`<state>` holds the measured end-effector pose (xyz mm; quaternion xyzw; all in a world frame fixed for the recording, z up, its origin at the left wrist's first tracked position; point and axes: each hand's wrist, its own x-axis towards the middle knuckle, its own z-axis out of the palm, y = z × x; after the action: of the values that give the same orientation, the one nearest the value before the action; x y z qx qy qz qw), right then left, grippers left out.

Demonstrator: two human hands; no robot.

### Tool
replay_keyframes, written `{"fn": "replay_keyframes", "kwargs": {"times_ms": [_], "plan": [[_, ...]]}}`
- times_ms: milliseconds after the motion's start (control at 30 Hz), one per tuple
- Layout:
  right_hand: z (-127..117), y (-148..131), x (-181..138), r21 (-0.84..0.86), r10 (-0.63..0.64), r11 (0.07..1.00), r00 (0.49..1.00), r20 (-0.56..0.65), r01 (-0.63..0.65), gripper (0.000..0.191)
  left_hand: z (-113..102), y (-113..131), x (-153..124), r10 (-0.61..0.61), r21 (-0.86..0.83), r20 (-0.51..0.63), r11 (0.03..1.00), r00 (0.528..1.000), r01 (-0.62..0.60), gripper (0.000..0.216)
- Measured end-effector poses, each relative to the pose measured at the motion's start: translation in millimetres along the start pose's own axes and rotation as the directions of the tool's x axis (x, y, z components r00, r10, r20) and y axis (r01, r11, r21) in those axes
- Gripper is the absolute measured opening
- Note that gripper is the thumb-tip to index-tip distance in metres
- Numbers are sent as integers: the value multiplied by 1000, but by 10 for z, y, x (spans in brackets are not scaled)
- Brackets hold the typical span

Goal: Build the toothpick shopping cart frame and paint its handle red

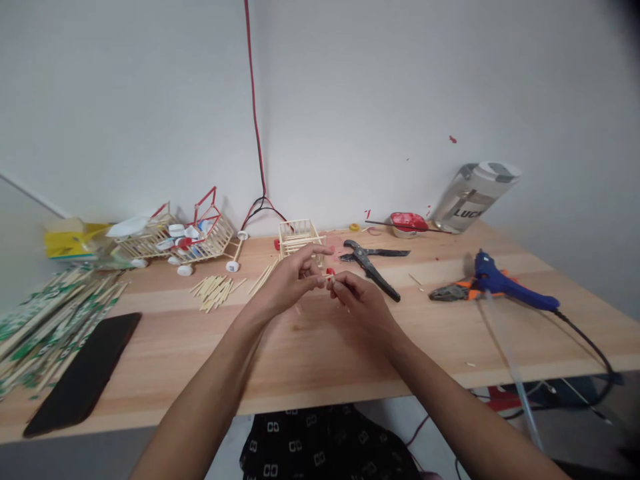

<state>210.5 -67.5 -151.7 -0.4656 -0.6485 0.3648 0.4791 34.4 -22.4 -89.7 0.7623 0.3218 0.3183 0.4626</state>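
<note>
1. Red piece (330,271), small, sits btwn the fingertips of both hands, above mid surface (310,373), w/ a thin pale stick (324,275) at it.
2. L hand (303,275): thumb + fingers pinching the pale stick, forefinger stretched out to the R.
3. R hand (357,293): thumb + forefinger pinching the red piece; exact contact too small to tell.
4. Stick basket (295,223) just behind L hand, partly hidden; red wheel (277,245) at its L side.
5. Black cutter (373,265) nr R hand, handles apart.
6. R side: blue glue gun (515,285) lies over orange-handled pliers (450,292); its cord runs off the edge.
7. Back R: tilted container (473,200) by the wall, red-lined bowl (409,223) nr it.
8. L side: white-wheeled cart (216,241) w/ caps inside; cut sticks (215,292) in front; dark phone (85,373) beside green-marked stick bundle (55,327).
</note>
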Motion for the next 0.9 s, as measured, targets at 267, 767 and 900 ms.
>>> {"fn": "replay_keyframes", "kwargs": {"times_ms": [267,767,900], "plan": [[-8,23,9,22,1,1000,1000,0,-1,19,15,10,13,81,87,-23,993,996,-79,30],[-5,2,17,40,12,999,1000,-11,-11,18,29,-36,26,50,70,-45,996,998,-46,21],[-2,10,16,41,11,999,1000,-13,-11,18,31,-46,25,37,86,-64,996,997,-32,19]]}}
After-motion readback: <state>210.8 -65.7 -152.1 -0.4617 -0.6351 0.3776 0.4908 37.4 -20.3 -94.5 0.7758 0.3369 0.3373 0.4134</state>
